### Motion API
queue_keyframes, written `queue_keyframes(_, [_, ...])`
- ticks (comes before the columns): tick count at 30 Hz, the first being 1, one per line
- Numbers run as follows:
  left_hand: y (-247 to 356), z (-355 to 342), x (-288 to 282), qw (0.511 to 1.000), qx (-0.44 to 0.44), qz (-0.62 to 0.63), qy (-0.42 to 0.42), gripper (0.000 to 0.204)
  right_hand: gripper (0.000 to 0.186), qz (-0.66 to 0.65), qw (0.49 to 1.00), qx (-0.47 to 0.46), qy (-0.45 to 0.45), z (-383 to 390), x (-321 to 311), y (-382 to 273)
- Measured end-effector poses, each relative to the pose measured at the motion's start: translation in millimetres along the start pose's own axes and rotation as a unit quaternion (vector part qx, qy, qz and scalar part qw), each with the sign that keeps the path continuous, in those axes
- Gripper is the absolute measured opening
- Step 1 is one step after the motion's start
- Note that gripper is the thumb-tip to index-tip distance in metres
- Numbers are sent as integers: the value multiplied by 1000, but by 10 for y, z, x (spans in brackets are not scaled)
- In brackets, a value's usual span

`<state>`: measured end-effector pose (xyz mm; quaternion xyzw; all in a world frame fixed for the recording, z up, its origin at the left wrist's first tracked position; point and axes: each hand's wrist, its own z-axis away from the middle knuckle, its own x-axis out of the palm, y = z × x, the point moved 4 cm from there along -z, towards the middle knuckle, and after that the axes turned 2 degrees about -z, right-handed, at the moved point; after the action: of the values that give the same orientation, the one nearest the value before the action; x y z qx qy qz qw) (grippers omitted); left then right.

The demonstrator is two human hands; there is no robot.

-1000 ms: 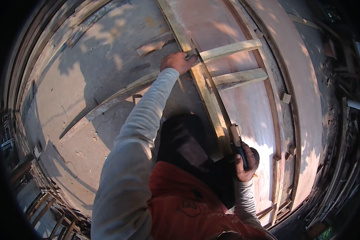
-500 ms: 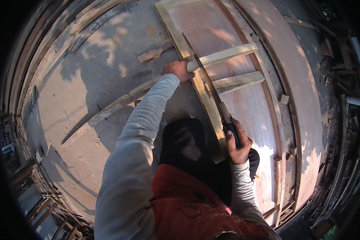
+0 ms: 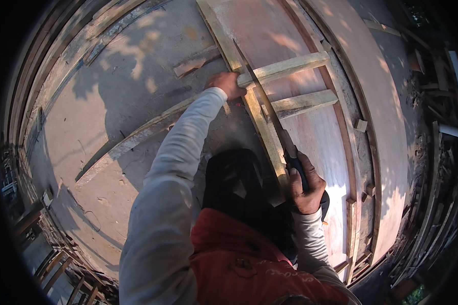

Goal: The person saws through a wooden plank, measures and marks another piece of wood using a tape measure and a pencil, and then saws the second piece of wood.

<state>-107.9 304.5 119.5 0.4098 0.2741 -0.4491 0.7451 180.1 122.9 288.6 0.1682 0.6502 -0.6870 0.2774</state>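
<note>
Right hand (image 3: 304, 185) closed tight round the dark handle of a handsaw (image 3: 269, 114), near the body, just right of the knees. Blade running from that grip up and away to the left, lying along the long wooden rail (image 3: 249, 96) of a frame and crossing the spot where the upper crosspiece (image 3: 285, 68) meets it. Held at a low slant, probably so the teeth bite at the joint while the arm drives from behind.

Left hand (image 3: 230, 84) stretched far forward, fingers wrapped over the rail right at that joint, touching the wood just left of the blade. Placed there, by the look of it, to pin the frame flat and stop it sliding under the saw.

A second crosspiece (image 3: 303, 101) a little nearer, parallel to the first, both reaching right across a pinkish plywood sheet (image 3: 310, 137) that backs the frame. Everything flat on the concrete floor (image 3: 112, 91), with a loose thin slat (image 3: 137, 137) lying at a slant to the left under the outstretched arm, and a short offcut (image 3: 196, 61) further off. Small wooden blocks (image 3: 360, 124) along the right edge of the sheet. Scrap timber piled at the far right rim.
</note>
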Motion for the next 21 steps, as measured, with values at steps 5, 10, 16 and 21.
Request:
queue_keyframes(5, [87, 43, -115, 999, 9, -11, -31, 74, 40, 81, 992, -96, -16, 670, -606, -162])
queue_keyframes(10, [47, -110, -46, 1000, 14, -12, -9, 78, 40, 5, 1000, -6, 3, -366, 93, -68])
queue_keyframes(16, [150, 153, -246, 999, 13, -26, -22, 71, 40, 76, 994, -78, -4, 565, -558, -280])
queue_keyframes(21, [325, 400, -330, 999, 31, -26, -3, 61, 39, -31, 999, -34, -16, 486, -631, -390])
